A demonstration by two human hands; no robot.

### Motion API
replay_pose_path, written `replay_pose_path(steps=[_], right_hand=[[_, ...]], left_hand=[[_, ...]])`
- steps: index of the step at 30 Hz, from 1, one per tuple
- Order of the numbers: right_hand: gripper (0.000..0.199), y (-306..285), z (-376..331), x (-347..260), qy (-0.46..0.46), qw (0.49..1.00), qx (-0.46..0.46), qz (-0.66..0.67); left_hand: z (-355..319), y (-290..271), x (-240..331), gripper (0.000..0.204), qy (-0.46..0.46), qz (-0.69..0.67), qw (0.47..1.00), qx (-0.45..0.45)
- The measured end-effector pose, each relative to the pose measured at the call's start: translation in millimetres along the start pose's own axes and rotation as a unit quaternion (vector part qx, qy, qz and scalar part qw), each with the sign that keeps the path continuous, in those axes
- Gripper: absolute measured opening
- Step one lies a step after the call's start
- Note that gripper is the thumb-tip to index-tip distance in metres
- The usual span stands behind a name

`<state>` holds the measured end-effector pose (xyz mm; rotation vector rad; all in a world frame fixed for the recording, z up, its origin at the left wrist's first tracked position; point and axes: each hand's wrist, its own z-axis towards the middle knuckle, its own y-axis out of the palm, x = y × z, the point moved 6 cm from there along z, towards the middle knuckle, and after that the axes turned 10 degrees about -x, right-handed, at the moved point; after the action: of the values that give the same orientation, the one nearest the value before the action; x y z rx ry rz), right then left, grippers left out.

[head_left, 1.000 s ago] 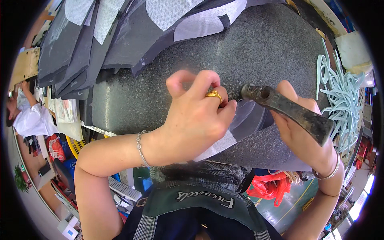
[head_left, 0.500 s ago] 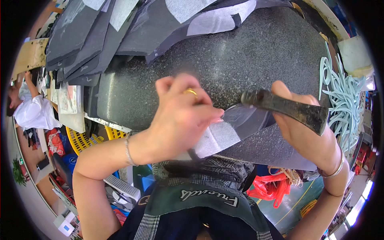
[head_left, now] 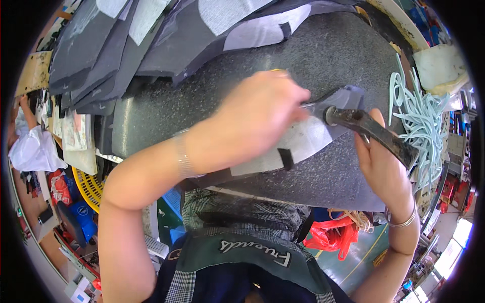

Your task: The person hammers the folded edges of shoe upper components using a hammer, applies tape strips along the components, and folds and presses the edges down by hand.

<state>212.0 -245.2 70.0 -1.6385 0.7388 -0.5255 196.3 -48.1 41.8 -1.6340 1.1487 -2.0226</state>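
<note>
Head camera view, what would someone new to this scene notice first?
First, the two hands at the centre: the left hand presses on a dark cut piece with a pale lining lying on a speckled stone slab, while the right hand grips a dark hammer whose head meets that piece. Next, the stack of dark cut pieces at the upper left, and the tangle of pale green cords at the right.
</note>
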Motion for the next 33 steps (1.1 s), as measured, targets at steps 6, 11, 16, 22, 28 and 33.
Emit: replay_pose_path(steps=[6, 11, 16, 22, 28, 33], right_hand=[[0.022, -3.7, 8.4, 3.5, 0.000, 0.994, -0.009, 0.106], [0.011, -49.7, 21.6, -22.0, -0.049, 0.966, 0.099, 0.235], [0.017, -17.6, 30.0, -15.9, -0.111, 0.993, -0.022, -0.040], [0.026, -4.7, 27.2, 13.9, -0.010, 0.998, -0.061, 0.034], [0.019, -8.7, 27.0, -45.9, -0.054, 0.998, -0.016, -0.012], [0.029, 2.3, 23.6, -56.3, -0.078, 0.985, -0.046, 0.146]], left_hand=[[-41.7, 9.6, -8.7, 0.021, 0.012, -0.073, 0.993, 0.095], [-47.0, 9.3, 4.9, 0.026, 0.060, 0.047, 0.992, 0.098], [-48.3, 7.8, 9.6, 0.028, 0.072, 0.064, 0.992, 0.080], [-62.4, 7.4, -10.7, 0.023, -0.002, -0.135, 0.990, 0.052], [-76.3, 8.8, 9.7, 0.031, 0.062, 0.073, 0.994, 0.056], [-87.7, 6.7, -0.2, 0.030, 0.024, -0.023, 0.999, 0.038]])
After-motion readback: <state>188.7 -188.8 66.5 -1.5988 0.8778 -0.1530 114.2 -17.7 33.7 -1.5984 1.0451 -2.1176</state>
